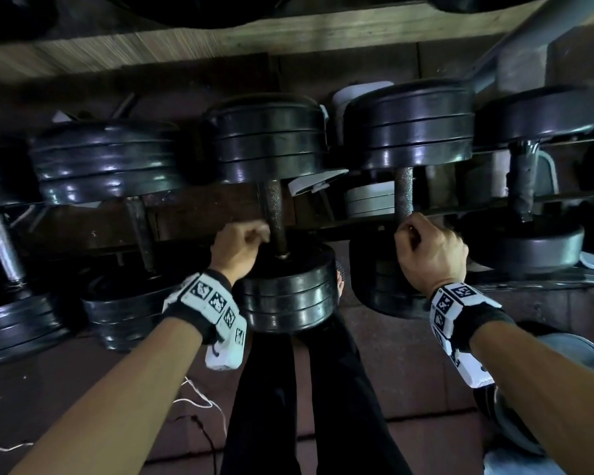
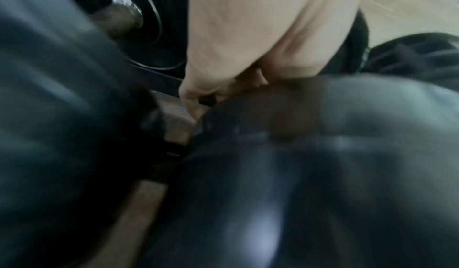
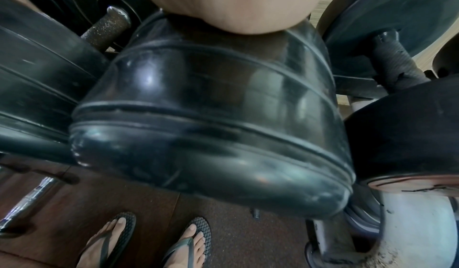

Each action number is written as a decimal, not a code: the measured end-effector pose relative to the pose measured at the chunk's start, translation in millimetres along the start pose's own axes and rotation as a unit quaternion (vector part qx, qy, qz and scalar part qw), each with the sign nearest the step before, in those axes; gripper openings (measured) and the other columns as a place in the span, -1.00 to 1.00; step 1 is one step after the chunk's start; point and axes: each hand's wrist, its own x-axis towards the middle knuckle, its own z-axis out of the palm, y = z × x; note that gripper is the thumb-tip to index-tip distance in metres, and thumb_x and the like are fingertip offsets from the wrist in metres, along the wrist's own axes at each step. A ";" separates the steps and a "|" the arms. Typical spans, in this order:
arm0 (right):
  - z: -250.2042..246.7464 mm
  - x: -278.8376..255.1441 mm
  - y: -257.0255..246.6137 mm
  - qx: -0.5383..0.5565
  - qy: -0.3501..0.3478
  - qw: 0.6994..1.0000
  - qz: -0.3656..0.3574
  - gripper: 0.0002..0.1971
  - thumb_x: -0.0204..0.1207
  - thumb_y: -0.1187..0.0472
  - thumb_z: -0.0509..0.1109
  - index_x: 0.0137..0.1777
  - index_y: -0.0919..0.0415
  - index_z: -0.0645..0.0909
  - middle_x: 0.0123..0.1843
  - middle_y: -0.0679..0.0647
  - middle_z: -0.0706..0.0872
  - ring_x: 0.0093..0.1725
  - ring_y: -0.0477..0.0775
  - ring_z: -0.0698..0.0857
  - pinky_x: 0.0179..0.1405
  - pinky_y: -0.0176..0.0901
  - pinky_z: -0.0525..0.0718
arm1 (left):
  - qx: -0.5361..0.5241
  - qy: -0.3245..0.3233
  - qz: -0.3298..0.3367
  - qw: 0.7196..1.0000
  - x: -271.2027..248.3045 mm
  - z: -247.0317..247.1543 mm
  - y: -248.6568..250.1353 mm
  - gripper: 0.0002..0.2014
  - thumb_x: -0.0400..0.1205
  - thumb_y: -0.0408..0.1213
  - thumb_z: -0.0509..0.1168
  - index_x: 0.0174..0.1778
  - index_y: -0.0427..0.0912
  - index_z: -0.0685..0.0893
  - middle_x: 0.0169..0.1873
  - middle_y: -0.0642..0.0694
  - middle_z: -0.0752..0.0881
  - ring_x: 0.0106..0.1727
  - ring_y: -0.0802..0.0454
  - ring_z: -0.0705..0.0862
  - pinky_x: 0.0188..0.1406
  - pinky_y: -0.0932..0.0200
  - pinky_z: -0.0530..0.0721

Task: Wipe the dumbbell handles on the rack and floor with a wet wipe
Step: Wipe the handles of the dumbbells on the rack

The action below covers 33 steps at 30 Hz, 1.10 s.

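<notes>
Left hand [image 1: 239,246] curls at handle [image 1: 274,214], 9 o'clock side; fingers maybe pinch wipe, cannot tell. Right hand [image 1: 429,252] grips next handle [image 1: 404,192]. Heavy dumbbell could roll, squash fingers.

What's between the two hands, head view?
Between left hand and right hand: the near plates of the left-gripped dumbbell, rack rail behind.

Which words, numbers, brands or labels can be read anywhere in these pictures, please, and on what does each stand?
No readable text.
Left wristband: square black-and-white marker patterns, not letters.
Right wristband: the same marker patterns; a dark mark at its lower edge is too small to read.
Dumbbell plates: no numbers or brand show.
</notes>
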 end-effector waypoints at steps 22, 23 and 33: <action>4.2 -0.9 2.5 -0.008 0.004 1.000 0.002 -0.70 0.46 -0.02 0.21 -0.09 0.17 0.67 -0.24 0.20 0.78 -0.25 0.47 0.69 -0.25 0.00 0.40 | -0.193 0.033 0.048 0.979 53.5 -12.2 19.3 -0.87 0.72 -0.48 0.27 0.05 -0.24 0.70 -0.26 0.11 0.73 -0.35 0.50 0.64 -0.05 0.42 0.59; 4.0 -1.0 2.4 -0.008 0.005 1.000 0.003 -0.69 0.46 -0.02 0.21 -0.09 0.17 0.67 -0.24 0.21 0.78 -0.24 0.47 0.69 -0.25 0.00 0.40 | -0.173 0.029 0.053 0.983 49.0 -10.6 19.1 -0.86 0.73 -0.46 0.26 0.06 -0.18 0.69 -0.24 0.15 0.72 -0.34 0.55 0.62 -0.05 0.51 0.54; 3.4 -0.9 2.4 -0.004 -0.001 1.000 0.003 -0.72 0.44 0.00 0.23 -0.12 0.17 0.65 -0.25 0.20 0.77 -0.26 0.46 0.69 -0.27 -0.01 0.42 | -0.161 -0.089 -0.016 0.983 32.9 4.7 -16.0 -0.84 0.70 -0.44 0.31 -0.15 -0.18 0.73 -0.23 -0.06 0.76 -0.20 0.27 0.64 -0.03 0.34 0.51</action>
